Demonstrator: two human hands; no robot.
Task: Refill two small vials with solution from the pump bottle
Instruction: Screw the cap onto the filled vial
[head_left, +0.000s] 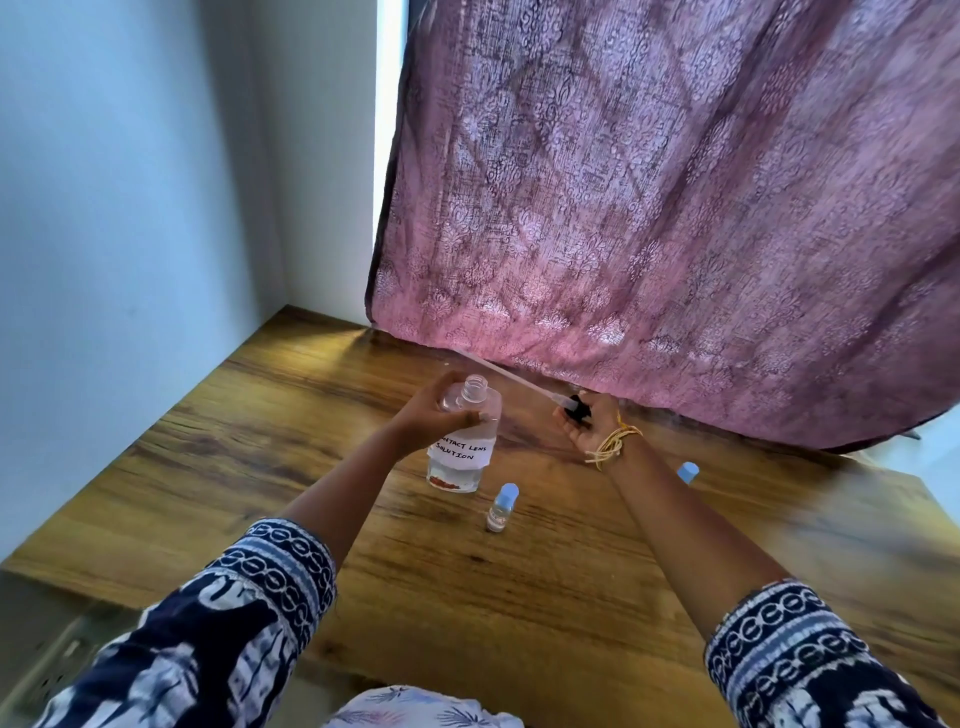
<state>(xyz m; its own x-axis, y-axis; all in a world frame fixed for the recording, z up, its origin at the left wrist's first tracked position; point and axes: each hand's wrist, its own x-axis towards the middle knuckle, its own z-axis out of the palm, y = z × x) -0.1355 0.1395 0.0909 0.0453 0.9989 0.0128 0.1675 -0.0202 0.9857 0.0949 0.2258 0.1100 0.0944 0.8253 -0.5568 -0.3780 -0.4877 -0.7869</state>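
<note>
A clear bottle with a paper label reading "contact lens solution" stands on the wooden table, its neck uncapped. My left hand grips its upper part. My right hand holds the black pump head off to the right, and its long white dip tube points back left, behind the bottle's mouth. One small vial with a pale blue cap stands just in front of the bottle. A second blue-capped vial peeks out behind my right forearm.
A pink patterned curtain hangs down to the table's far edge, right behind my hands. A pale wall closes the left side. The table's front edge runs beneath my sleeves.
</note>
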